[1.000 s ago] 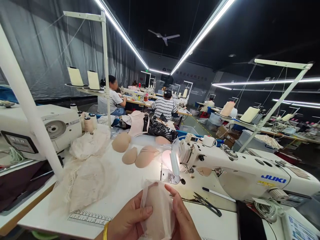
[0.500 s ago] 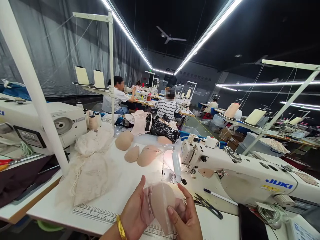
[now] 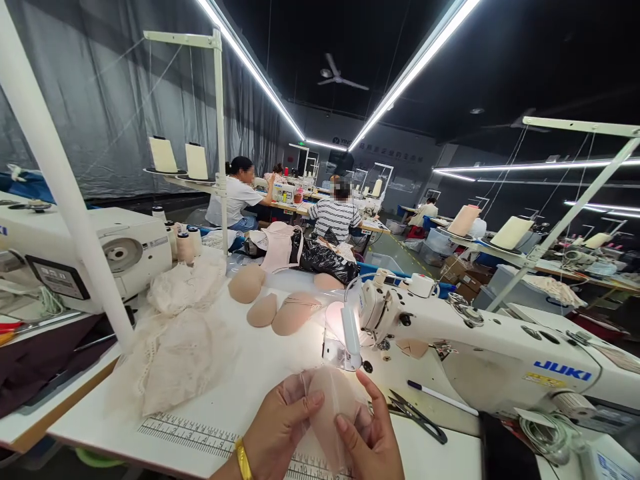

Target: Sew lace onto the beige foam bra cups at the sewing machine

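Left hand (image 3: 277, 420), right hand (image 3: 373, 437): grip narrow, both holding beige cup (image 3: 327, 407) with sheer fabric (image 3: 349, 399), over table's (image 3: 250, 363) near side. Likely best: light thumbs, fabric smoothed evenly.

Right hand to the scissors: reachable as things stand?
Probably yes: the scissors lie just right of the right hand, with nothing seen between or on top. But that hand is holding the cup, so it would likely need to let go first.
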Demonstrator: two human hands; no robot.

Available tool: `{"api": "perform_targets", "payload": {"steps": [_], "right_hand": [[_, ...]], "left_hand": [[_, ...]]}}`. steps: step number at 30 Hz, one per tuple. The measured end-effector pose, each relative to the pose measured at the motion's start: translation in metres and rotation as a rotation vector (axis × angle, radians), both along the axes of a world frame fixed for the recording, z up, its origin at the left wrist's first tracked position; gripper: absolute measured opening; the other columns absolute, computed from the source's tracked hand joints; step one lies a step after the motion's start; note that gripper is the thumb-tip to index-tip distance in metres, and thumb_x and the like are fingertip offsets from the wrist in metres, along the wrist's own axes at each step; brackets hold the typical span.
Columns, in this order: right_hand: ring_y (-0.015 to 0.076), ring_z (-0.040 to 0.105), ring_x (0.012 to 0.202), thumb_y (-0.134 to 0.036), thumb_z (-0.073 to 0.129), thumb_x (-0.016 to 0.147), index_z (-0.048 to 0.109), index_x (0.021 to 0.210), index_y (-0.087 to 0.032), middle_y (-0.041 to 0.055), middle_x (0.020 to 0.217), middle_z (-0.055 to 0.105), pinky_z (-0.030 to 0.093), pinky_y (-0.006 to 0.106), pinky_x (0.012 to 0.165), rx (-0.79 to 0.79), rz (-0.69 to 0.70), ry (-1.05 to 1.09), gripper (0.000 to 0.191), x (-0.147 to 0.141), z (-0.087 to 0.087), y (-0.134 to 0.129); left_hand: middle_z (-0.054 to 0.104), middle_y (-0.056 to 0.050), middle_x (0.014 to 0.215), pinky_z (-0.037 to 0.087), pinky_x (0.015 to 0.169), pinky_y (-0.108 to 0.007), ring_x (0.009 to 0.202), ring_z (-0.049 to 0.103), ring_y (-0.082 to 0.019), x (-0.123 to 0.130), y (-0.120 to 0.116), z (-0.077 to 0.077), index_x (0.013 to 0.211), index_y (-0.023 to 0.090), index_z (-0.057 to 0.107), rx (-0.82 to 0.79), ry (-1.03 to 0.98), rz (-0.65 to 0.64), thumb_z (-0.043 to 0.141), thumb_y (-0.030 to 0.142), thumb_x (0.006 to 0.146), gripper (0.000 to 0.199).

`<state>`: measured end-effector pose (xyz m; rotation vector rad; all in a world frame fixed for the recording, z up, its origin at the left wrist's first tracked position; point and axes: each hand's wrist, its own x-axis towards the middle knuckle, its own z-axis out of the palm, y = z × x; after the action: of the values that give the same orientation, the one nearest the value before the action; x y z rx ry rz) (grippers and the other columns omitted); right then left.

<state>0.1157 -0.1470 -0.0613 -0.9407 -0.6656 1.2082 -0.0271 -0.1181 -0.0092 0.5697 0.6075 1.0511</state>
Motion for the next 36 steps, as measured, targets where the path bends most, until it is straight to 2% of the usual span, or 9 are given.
{"api": "perform_targets", "payload": {"steps": [4,6,12,17,20,23,28,33,36], "right_hand": [[0.0283,0.076,0.086,-0.052,0.098,0.061,0.036,0.158,-0.027,0.007,0.102,0.078,0.063,0.042,0.076,-0.015,-0.03,-0.008,0.118,0.002,0.001,-0.001],[0.0289,0.076,0.089,-0.053,0.098,0.06,0.038,0.157,-0.027,0.0076,0.106,0.078,0.064,0.041,0.076,-0.011,-0.044,-0.011,0.117,0.002,0.0,-0.001],[0.0294,0.076,0.096,-0.051,0.097,0.064,0.039,0.157,-0.027,0.0096,0.112,0.077,0.063,0.044,0.086,0.008,-0.055,0.014,0.112,0.004,-0.002,0.003],[0.0286,0.075,0.1,-0.049,0.097,0.065,0.046,0.153,-0.028,0.0096,0.116,0.076,0.063,0.043,0.087,0.015,-0.047,0.014,0.104,0.005,-0.003,0.004],[0.0286,0.075,0.101,-0.049,0.097,0.066,0.046,0.153,-0.028,0.0096,0.118,0.075,0.063,0.043,0.088,0.014,-0.054,0.022,0.103,0.005,-0.004,0.005],[0.0287,0.075,0.101,-0.048,0.097,0.066,0.044,0.154,-0.029,0.0099,0.119,0.075,0.063,0.044,0.09,0.013,-0.057,0.03,0.104,0.005,-0.004,0.005],[0.0295,0.075,0.1,-0.053,0.093,0.07,0.048,0.152,-0.03,0.0118,0.121,0.075,0.063,0.044,0.084,0.016,-0.037,0.06,0.097,0.006,-0.005,0.006],[0.0294,0.075,0.097,-0.056,0.091,0.071,0.049,0.151,-0.031,0.0105,0.115,0.078,0.063,0.045,0.083,0.02,-0.003,0.069,0.094,0.008,-0.004,0.007],[0.0296,0.075,0.095,-0.057,0.091,0.071,0.051,0.15,-0.031,0.0099,0.113,0.079,0.063,0.045,0.081,0.023,0.008,0.053,0.093,0.009,-0.004,0.007]], "left_hand": [[0.08,-0.013,0.1,0.057,0.093,-0.037,0.108,0.071,-0.033,0.004,0.004,0.0,0.086,0.014,0.08,-0.1,-0.011,0.146,0.1,0.039,0.061,0.041],[0.08,-0.012,0.097,0.057,0.091,-0.036,0.107,0.071,-0.032,0.006,0.005,0.001,0.083,0.014,0.079,-0.12,-0.019,0.18,0.101,0.038,0.059,0.04],[0.08,-0.012,0.095,0.056,0.092,-0.035,0.106,0.07,-0.032,0.009,0.006,-0.001,0.082,0.013,0.079,-0.101,-0.047,0.138,0.103,0.043,0.053,0.048],[0.078,-0.012,0.097,0.055,0.093,-0.037,0.105,0.07,-0.032,0.012,0.004,-0.001,0.085,0.013,0.078,-0.032,-0.023,0.108,0.097,0.043,0.064,0.041],[0.078,-0.013,0.093,0.055,0.091,-0.037,0.104,0.07,-0.033,0.014,0.003,-0.001,0.08,0.013,0.076,0.017,0.028,0.103,0.094,0.046,0.069,0.04],[0.077,-0.011,0.089,0.055,0.091,-0.039,0.1,0.071,-0.032,0.014,0.003,-0.001,0.077,0.013,0.074,0.003,0.049,0.147,0.097,0.043,0.064,0.039],[0.077,-0.008,0.087,0.055,0.09,-0.037,0.094,0.072,-0.029,0.013,0.003,0.001,0.085,0.015,0.077,-0.019,0.045,0.197,0.099,0.032,0.06,0.038],[0.077,-0.007,0.083,0.055,0.088,-0.035,0.09,0.072,-0.027,0.012,0.004,-0.002,0.079,0.014,0.076,-0.035,0.012,0.169,0.098,0.029,0.061,0.032],[0.077,-0.009,0.091,0.056,0.084,-0.03,0.089,0.071,-0.024,0.011,0.007,-0.004,0.081,0.014,0.078,-0.077,-0.008,0.111,0.097,0.031,0.064,0.031]]}}
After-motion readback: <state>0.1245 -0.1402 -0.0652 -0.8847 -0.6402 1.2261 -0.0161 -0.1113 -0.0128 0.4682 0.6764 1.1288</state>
